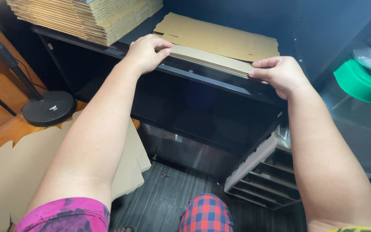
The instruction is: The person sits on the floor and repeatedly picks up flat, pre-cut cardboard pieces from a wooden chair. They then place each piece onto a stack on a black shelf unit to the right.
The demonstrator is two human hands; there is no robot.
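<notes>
Small stack of flat brown cardboard box blanks (pixel 220 43) on black metal shelf (pixel 207 79). Left hand (pixel 144 51) and right hand (pixel 280 73) pinching its near edge at both ends. Best lifted level, grips even, clear of taller corrugated stack (pixel 86 17).

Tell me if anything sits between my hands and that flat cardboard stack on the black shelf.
Nothing visible does. The left hand and the right hand both already have fingers on the front edge of the flat cardboard stack lying on the black shelf.
</notes>
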